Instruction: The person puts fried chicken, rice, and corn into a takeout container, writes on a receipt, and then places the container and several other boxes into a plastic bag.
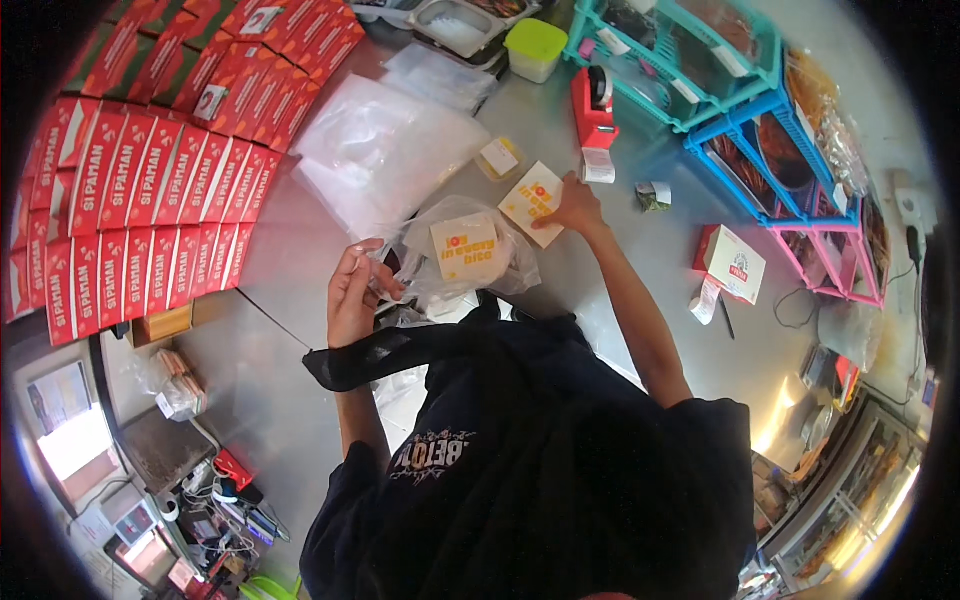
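Observation:
A clear plastic bag (515, 265) lies near the table's front edge, just before my body. Within or under its film is a flat white square (465, 250) with yellow and orange print. My left hand (355, 288) is closed at the bag's left side, its fingertips pinching the film. To the right, my right hand (577, 208) grips the edge of a second white printed square (530, 200), thumb on top. Whether the squares are cards or thin boxes I cannot tell. A small clear tub with a yellow rim (499, 158) sits just beyond the bag.
Red boxes (150, 190) are stacked high at the left. Clear plastic bags (375, 140) lie in a pile behind my hands. Farther right are a red tape dispenser (597, 115), a green-lidded tub (535, 48), coloured baskets (770, 150) and a white-and-red box (735, 265).

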A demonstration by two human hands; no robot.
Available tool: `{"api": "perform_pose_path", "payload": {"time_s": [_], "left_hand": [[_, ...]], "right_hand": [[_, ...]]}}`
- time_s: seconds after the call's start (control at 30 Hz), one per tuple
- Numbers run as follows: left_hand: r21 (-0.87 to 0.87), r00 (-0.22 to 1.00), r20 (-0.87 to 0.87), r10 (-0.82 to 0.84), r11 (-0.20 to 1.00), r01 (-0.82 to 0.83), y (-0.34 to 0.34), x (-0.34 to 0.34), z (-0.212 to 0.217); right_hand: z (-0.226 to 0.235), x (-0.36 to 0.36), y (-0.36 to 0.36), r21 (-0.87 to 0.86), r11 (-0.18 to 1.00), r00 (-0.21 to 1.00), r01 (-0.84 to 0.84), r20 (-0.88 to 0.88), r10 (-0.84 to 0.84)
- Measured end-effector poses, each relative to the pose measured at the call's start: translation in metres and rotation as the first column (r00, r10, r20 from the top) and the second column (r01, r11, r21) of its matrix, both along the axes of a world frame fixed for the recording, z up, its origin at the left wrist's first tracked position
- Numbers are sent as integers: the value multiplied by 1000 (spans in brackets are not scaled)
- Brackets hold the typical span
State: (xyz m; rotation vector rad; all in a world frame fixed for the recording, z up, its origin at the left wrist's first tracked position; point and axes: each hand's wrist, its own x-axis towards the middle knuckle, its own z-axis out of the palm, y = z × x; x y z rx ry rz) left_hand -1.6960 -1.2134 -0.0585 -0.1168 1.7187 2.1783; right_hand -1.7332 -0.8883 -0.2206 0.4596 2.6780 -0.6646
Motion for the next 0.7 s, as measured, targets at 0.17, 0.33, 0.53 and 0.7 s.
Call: {"api": "perform_pose_path", "payload": {"time_s": [0.17, 0.33, 0.53, 0.7], "left_hand": [[29, 1000, 2, -6, 1000, 6, -10, 4, -9], [146, 996, 4, 92, 985, -91, -5, 0, -17], [178, 998, 29, -57, 983, 51, 1, -2, -15], [204, 996, 82, -35, 979, 17, -6, -2, -20]], "right_hand": [[55, 15, -27, -186, 971, 735, 147, -636, -233], [108, 37, -87, -287, 800, 663, -526, -728, 175], [40, -22, -113, -382, 579, 676, -720, -196, 710], [61, -14, -111, -12, 836, 828, -549, -142, 542]]}}
